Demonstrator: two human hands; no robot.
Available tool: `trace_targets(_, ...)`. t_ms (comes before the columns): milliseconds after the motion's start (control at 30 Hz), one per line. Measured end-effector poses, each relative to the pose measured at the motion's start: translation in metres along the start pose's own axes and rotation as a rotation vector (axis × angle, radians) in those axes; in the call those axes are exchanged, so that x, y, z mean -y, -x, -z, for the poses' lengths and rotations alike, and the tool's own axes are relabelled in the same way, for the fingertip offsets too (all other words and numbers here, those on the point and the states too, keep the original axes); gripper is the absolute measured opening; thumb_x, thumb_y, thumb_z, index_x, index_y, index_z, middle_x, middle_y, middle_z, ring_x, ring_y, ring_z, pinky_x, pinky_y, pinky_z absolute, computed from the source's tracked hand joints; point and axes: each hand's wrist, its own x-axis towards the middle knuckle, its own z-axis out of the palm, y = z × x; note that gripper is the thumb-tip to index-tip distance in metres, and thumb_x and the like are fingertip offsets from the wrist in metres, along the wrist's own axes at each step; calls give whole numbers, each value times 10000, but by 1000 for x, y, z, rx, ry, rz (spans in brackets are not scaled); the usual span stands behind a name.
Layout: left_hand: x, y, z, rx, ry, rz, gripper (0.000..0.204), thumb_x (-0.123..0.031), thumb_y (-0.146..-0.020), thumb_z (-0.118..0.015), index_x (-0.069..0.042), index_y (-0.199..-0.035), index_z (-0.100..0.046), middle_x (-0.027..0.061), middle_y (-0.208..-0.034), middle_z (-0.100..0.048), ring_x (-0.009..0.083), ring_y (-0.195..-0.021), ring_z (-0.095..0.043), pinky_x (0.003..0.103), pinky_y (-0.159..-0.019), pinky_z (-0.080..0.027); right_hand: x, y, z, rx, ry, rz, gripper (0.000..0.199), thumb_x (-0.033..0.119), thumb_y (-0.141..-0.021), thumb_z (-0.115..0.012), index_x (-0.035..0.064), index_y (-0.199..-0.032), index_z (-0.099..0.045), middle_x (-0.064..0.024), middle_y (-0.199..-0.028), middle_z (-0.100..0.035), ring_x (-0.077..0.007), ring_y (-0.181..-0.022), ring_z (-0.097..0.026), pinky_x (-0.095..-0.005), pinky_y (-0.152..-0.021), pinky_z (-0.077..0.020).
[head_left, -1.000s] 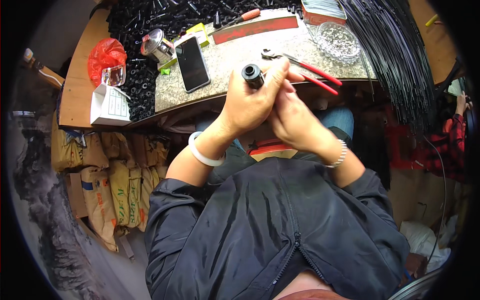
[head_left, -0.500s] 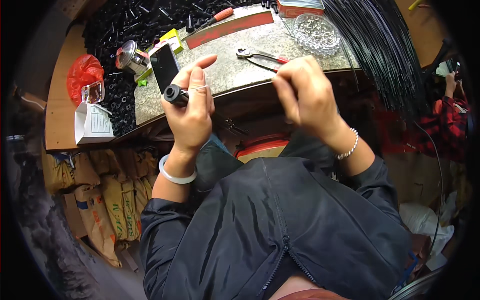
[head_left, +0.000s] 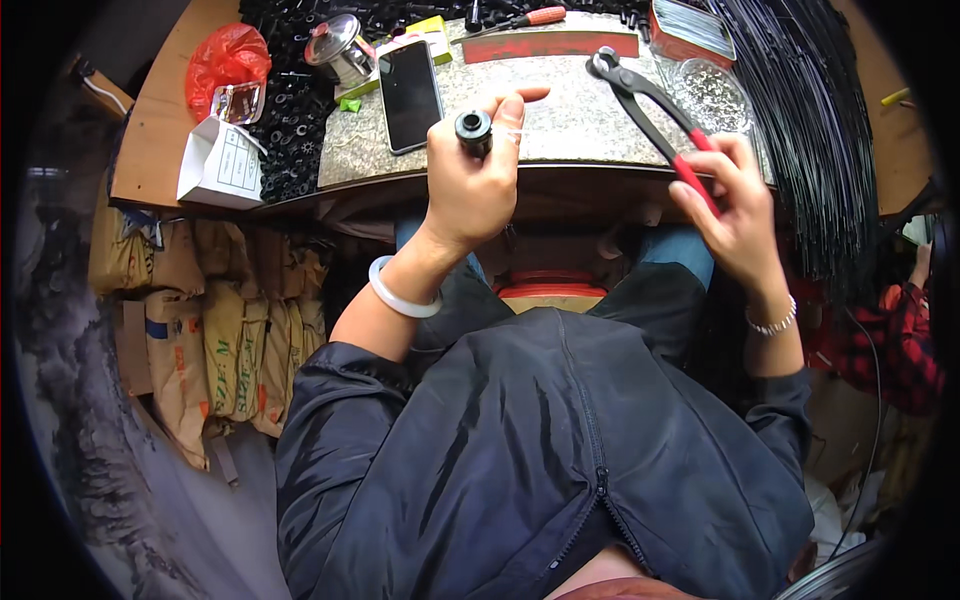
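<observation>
My left hand [head_left: 468,195] is closed around a short black tubular part [head_left: 473,127], its round hollow end facing up. A thin pale strand sticks out beside the thumb, and the index finger points to the right. My right hand [head_left: 738,205] grips the red handles of a pair of pincers [head_left: 604,65]. Their dark jaws point away from me over the stone-patterned work surface [head_left: 545,120], and the two handles are spread apart. Close beyond my left hand lies a black-screened phone [head_left: 411,98].
Loose black parts [head_left: 295,140] cover the table's left and far side, near a metal-lidded jar [head_left: 340,48], red bag [head_left: 228,68] and white box [head_left: 222,163]. A red strip [head_left: 550,46] and screwdriver [head_left: 535,17] lie at the back. A clear dish [head_left: 712,95] and black rods [head_left: 815,130] are right.
My right hand has taken up the pincers from the work surface, by their red handles. My left hand still holds the black part. The whole view has shifted.
</observation>
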Motion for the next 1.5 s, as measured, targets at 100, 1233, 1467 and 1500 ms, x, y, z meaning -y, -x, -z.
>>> trace_targets(100,8,-5,0,-65,-1,-38,221,-97,-924,-460,15,-966,-646,-103,-515,-330,0,-483,-287,225,-422,-205,41,1,19,-120,381,299,352,113,-622,-763,90,-958,-659,-75,-902,-541,-202,-724,-574,-295,-606,-483)
trace_targets(1233,-17,13,-11,206,73,-33,287,-181,-946,-456,46,-1020,-616,-93,-553,-399,-23,-481,-307,157,-438,-227,33,26,23,889,-858,-306,456,69,-760,-664,-27,-1154,-454,-111,-769,-600,-212,-637,-618,-300,-572,-491)
trace_targets(1467,-20,16,-15,219,136,43,284,-182,-938,-467,33,-1051,-615,-89,-564,-399,-13,-468,-305,180,-421,-199,37,37,4,213,-133,182,447,68,-790,-631,9,-1185,-430,-175,-986,-542,-267,-881,-580,-336,-728,-469)
trace_targets(1500,-22,18,-15,218,97,53,281,-179,-938,-467,32,-1047,-618,-89,-567,-401,-12,-476,-307,178,-426,-203,31,36,7,257,-197,213,400,46,-802,-607,2,-1160,-436,-155,-915,-565,-245,-793,-595,-324,-669,-477)
